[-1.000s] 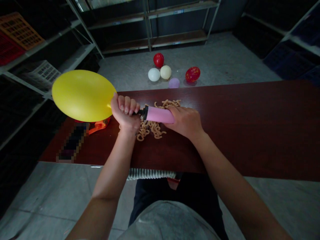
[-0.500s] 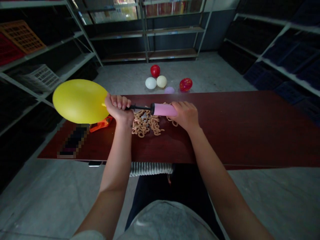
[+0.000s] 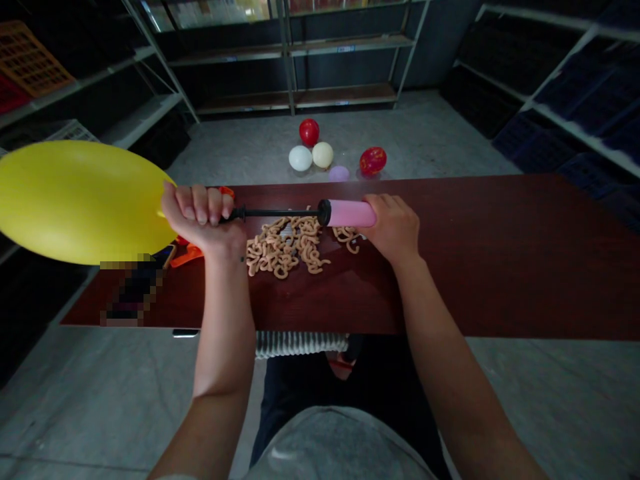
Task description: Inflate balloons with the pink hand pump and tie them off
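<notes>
A pink balloon pump (image 3: 350, 213) with a black rod is held level above the table (image 3: 500, 260). My right hand (image 3: 393, 227) is closed around the pink barrel's right end. My left hand (image 3: 203, 217) is wrapped round the black end of the rod, which is drawn well out of the barrel. At the left side of that hand sits a large inflated yellow balloon (image 3: 85, 200), its neck partly hidden by my fingers. Below the pump lies a pile of tan, curly, ring-like pieces (image 3: 280, 253). Some orange item (image 3: 187, 255) rests behind my left wrist, mostly covered.
A blurred-out dark phone-like object (image 3: 135, 290) lies at the table's left end. Past the far edge, red balloons (image 3: 373, 161), a white balloon (image 3: 301, 159), a cream balloon (image 3: 323, 155) and a purple balloon (image 3: 339, 174) are on the floor. Metal shelves (image 3: 345, 47) stand around.
My hands have moved apart, so more of the black rod shows. The yellow balloon has shifted left with my left hand and looks larger. The view has tilted slightly down.
</notes>
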The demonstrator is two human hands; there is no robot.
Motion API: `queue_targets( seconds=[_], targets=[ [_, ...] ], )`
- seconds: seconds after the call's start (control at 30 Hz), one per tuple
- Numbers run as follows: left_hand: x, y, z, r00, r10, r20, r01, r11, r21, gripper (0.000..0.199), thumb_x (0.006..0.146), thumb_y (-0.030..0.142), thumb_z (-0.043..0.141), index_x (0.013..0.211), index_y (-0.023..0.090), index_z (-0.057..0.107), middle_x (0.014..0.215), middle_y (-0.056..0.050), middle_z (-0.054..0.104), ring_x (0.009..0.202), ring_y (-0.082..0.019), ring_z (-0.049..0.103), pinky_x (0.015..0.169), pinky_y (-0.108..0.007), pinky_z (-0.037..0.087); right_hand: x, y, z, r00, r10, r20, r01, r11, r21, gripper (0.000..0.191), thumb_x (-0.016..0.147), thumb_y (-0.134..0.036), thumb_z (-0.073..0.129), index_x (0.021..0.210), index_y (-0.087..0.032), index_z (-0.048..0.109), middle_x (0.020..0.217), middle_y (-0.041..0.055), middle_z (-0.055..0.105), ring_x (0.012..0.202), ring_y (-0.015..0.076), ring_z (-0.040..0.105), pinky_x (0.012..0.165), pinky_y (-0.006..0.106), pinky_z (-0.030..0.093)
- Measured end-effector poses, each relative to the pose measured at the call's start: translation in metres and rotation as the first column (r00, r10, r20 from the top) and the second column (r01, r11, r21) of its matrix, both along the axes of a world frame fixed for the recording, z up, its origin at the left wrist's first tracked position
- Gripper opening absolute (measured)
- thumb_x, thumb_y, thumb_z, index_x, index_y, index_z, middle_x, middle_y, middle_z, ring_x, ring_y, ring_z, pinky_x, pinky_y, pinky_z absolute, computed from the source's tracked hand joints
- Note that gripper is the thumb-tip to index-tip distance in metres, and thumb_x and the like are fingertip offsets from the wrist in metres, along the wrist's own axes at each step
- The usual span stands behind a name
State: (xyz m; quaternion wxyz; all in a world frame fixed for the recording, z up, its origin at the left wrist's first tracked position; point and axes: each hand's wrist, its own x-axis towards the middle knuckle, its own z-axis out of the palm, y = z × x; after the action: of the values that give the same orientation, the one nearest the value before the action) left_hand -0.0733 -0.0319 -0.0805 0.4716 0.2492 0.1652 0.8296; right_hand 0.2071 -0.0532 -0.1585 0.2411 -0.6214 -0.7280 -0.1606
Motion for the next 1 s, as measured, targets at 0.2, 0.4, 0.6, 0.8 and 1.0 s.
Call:
queue_targets(
  seconds=[0.2,0.4,0.6,0.8,1.0],
  targets=[
    [0.010,0.000,-0.002,1.000,-0.012,0.024,0.012,1.000,-0.001,0.051,0.106,0.027,0.023,0.055,0.017,0.019,0.043,0.005,0.017,0.032,-0.005,0.019,0.042,-0.028,0.011,-0.005,0.004,-0.011,0.999,0.017,-0.027,-0.020,0.995,-0.096,0.041,0.084,-0.048,0.061,0.112,-0.018,0.064,0.097,0.0108,0.069,0.088,0.0276,0.059,0.074,0.036,0.041],
    [0.027,0.005,-0.013,0.998,0.014,-0.066,-0.022,0.993,-0.120,0.053,0.103,0.031,0.036,0.054,0.018,0.020,0.043,0.007,0.016,0.032,-0.005,0.015,0.040,-0.026,0.015,-0.031,-0.002,-0.007,0.998,0.058,-0.028,-0.062,0.986,-0.155,0.047,0.078,-0.046,0.066,0.116,-0.018,0.062,0.102,0.0115,0.071,0.087,0.0266,0.063,0.072,0.034,0.041],
    [0.051,0.005,-0.022,0.988,-0.126,-0.093,0.105,0.974,-0.199,0.056,0.102,0.033,0.040,0.051,0.020,0.023,0.043,0.006,0.014,0.033,-0.008,0.012,0.038,-0.029,0.017,-0.057,-0.011,-0.007,0.987,0.149,-0.063,-0.159,0.963,-0.218,0.048,0.079,-0.051,0.063,0.113,-0.016,0.063,0.097,0.0120,0.073,0.082,0.0262,0.066,0.063,0.033,0.040],
    [0.053,0.010,-0.026,0.987,-0.156,-0.043,0.143,0.966,-0.215,0.057,0.103,0.039,0.037,0.051,0.020,0.024,0.042,0.005,0.015,0.034,-0.009,0.013,0.038,-0.028,0.018,-0.051,-0.006,-0.011,0.991,0.121,-0.050,-0.127,0.981,-0.147,0.046,0.079,-0.045,0.063,0.115,-0.017,0.063,0.100,0.0107,0.073,0.084,0.0256,0.066,0.066,0.033,0.040],
    [0.043,0.016,-0.027,0.992,-0.115,-0.045,0.102,0.968,-0.230,0.058,0.101,0.046,0.041,0.051,0.020,0.025,0.043,0.005,0.017,0.035,-0.009,0.015,0.040,-0.028,0.018,-0.053,-0.001,-0.007,0.986,0.157,-0.062,-0.160,0.986,-0.044,0.040,0.088,-0.040,0.054,0.119,-0.016,0.062,0.107,0.0116,0.071,0.096,0.0254,0.063,0.075,0.033,0.040]
  ],
)
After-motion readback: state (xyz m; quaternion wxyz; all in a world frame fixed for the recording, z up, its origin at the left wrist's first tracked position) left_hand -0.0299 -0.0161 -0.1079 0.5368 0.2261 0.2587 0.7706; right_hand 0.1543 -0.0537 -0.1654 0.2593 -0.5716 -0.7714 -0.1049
